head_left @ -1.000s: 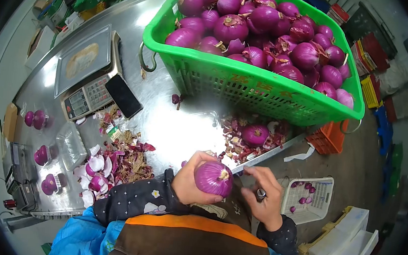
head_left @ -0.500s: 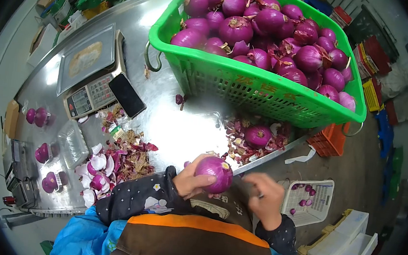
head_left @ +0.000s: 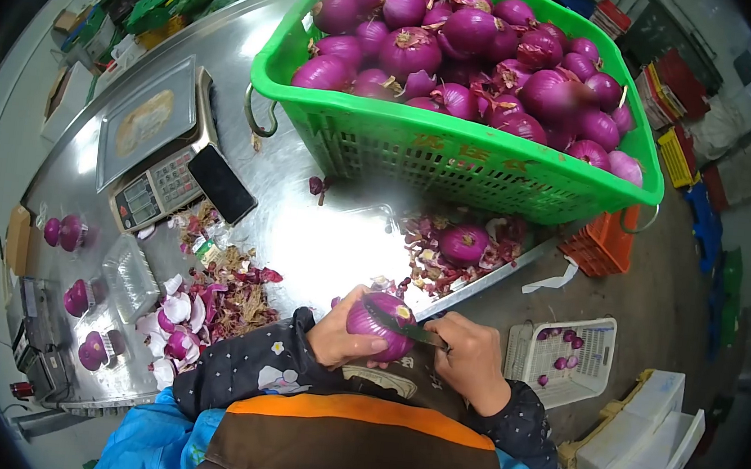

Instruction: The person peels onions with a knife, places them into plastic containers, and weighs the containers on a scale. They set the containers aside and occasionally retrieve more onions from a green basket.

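The left hand (head_left: 336,341) is wrapped around a red onion (head_left: 376,327) at the table's (head_left: 321,238) near edge; the right hand (head_left: 473,363) grips a knife (head_left: 403,322), blade laid across the onion. Beyond lie loose peels (head_left: 235,289) and a single onion (head_left: 463,243), then a dark phone (head_left: 220,183) against a scale (head_left: 152,136). Farthest, the green basket (head_left: 454,165) of onions bears orange lettering too blurred to read.

One held onion (head_left: 368,326), one knife (head_left: 412,328), one green basket (head_left: 455,161), one scale (head_left: 153,148), one phone (head_left: 222,185)
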A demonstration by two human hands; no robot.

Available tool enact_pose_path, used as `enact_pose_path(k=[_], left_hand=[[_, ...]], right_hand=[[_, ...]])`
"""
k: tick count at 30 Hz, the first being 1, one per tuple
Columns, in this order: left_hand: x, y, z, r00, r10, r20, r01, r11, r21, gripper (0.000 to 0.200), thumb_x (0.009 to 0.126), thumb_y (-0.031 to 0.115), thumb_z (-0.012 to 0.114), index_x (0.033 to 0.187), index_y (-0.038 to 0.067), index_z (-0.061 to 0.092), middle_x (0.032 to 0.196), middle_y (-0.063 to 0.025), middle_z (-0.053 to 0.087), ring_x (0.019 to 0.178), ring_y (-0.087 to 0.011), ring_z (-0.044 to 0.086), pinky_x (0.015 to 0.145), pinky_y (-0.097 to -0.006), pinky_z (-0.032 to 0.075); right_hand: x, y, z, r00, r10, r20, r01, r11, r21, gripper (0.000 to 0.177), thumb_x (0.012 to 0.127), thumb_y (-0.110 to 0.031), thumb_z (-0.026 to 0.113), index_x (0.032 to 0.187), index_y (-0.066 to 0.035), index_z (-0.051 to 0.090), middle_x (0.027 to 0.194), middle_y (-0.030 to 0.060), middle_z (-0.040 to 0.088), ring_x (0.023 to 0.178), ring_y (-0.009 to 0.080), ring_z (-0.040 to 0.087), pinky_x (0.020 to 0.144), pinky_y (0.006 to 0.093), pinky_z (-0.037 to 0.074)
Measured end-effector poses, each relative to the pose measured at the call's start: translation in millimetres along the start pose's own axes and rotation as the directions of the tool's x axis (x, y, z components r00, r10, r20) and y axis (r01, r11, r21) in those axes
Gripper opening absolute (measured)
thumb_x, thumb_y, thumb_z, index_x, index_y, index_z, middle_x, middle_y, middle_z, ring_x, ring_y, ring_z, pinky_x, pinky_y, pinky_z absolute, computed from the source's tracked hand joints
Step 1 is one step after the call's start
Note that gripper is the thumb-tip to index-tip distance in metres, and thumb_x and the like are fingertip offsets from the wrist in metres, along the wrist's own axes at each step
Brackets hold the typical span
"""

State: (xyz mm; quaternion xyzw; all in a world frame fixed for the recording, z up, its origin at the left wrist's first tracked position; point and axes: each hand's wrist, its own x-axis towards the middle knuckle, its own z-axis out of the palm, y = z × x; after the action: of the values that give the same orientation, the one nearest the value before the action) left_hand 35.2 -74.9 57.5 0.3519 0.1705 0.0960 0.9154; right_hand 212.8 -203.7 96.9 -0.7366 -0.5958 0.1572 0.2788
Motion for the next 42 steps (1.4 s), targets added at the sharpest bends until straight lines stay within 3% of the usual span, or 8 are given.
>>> enact_pose_path(k=[11, 15, 17, 22, 29, 32, 36, 42], left_hand=[[2, 6, -19, 0.847, -0.116, 0.519, 0.308, 0.903, -0.300, 0.085, 0.070, 0.028, 0.075, 0.137, 0.003, 0.028, 0.125, -0.0175, 0.047, 0.105, -0.0269, 0.056, 0.080, -0.0340, 0.052], [15, 34, 10, 0.963, 0.039, 0.266, -0.127, 0.937, 0.324, 0.087, 0.066, 0.023, 0.081, 0.136, 0.002, 0.034, 0.127, -0.0148, 0.046, 0.110, -0.0276, 0.053, 0.093, -0.0358, 0.043], [22, 58, 17, 0.837, 0.189, 0.513, -0.536, 0.465, 0.704, 0.087, 0.063, 0.015, 0.084, 0.135, 0.002, 0.037, 0.128, -0.0125, 0.044, 0.113, -0.0236, 0.050, 0.096, -0.0354, 0.040], [15, 50, 23, 0.929, 0.208, 0.307, -0.368, 0.616, 0.696, 0.096, 0.064, 0.001, 0.082, 0.141, 0.003, 0.024, 0.128, -0.0122, 0.044, 0.120, -0.0224, 0.046, 0.100, -0.0350, 0.039], [13, 22, 26, 0.998, 0.000, 0.058, 0.015, 0.967, -0.253, 0.073, 0.082, 0.029, 0.072, 0.135, 0.004, 0.029, 0.127, -0.0119, 0.045, 0.117, -0.0226, 0.048, 0.097, -0.0379, 0.042], [9, 28, 20, 0.996, -0.022, 0.084, 0.045, 0.957, -0.286, 0.072, 0.079, 0.022, 0.074, 0.134, 0.005, 0.030, 0.124, -0.0119, 0.047, 0.112, -0.0219, 0.051, 0.095, -0.0356, 0.043], [0, 26, 21, 0.965, 0.254, -0.065, -0.164, 0.777, 0.608, 0.065, 0.068, 0.011, 0.082, 0.120, 0.007, 0.043, 0.107, -0.0043, 0.058, 0.100, -0.0138, 0.056, 0.084, -0.0285, 0.048], [-5, 32, 21, 0.998, -0.054, 0.032, 0.036, 0.911, 0.411, 0.060, 0.070, 0.005, 0.078, 0.117, 0.004, 0.041, 0.113, -0.0097, 0.056, 0.103, -0.0157, 0.053, 0.090, -0.0329, 0.043]], right_hand=[[-16, 36, 25, 0.933, 0.356, -0.051, -0.241, 0.723, 0.647, 0.012, 0.081, -0.004, 0.060, 0.087, 0.003, 0.066, 0.079, 0.0061, 0.067, 0.054, 0.0158, 0.058, 0.049, 0.0282, 0.044], [0, 5, -16, 0.878, 0.241, 0.413, -0.455, 0.154, 0.877, 0.054, 0.085, -0.033, 0.065, 0.121, 0.005, 0.051, 0.083, 0.0061, 0.065, 0.041, 0.0044, 0.038, 0.041, 0.0176, 0.028], [7, -6, -17, 0.895, 0.223, 0.386, -0.421, 0.141, 0.896, 0.048, 0.084, -0.020, 0.060, 0.124, 0.004, 0.048, 0.079, 0.0067, 0.065, 0.043, 0.0043, 0.039, 0.041, 0.0188, 0.030], [14, -12, -6, 0.860, 0.343, 0.378, -0.418, 0.047, 0.907, 0.057, 0.076, 0.003, 0.060, 0.130, 0.005, 0.040, 0.076, 0.0061, 0.060, 0.045, 0.0052, 0.043, 0.041, 0.0212, 0.034], [12, -16, 23, 0.923, 0.385, -0.031, -0.075, 0.257, 0.964, 0.043, 0.076, 0.006, 0.059, 0.118, -0.001, 0.051, 0.096, 0.0110, 0.063, 0.057, 0.0069, 0.050, 0.050, 0.0215, 0.042], [0, 1, 5, 0.975, 0.210, -0.074, -0.075, 0.620, 0.781, 0.027, 0.079, 0.004, 0.054, 0.105, -0.001, 0.060, 0.104, 0.0107, 0.064, 0.069, 0.0108, 0.057, 0.062, 0.0252, 0.048], [10, 16, -9, 0.928, -0.172, -0.330, 0.268, 0.924, 0.273, 0.006, 0.076, -0.003, 0.060, 0.079, 0.002, 0.062, 0.083, 0.0143, 0.065, 0.051, 0.0149, 0.057, 0.047, 0.0255, 0.041], [17, 0, -10, 0.968, -0.222, -0.114, 0.238, 0.958, 0.158, 0.019, 0.055, 0.003, 0.058, 0.073, -0.004, 0.061, 0.064, 0.0066, 0.057, 0.054, 0.0235, 0.058, 0.048, 0.0310, 0.043]])
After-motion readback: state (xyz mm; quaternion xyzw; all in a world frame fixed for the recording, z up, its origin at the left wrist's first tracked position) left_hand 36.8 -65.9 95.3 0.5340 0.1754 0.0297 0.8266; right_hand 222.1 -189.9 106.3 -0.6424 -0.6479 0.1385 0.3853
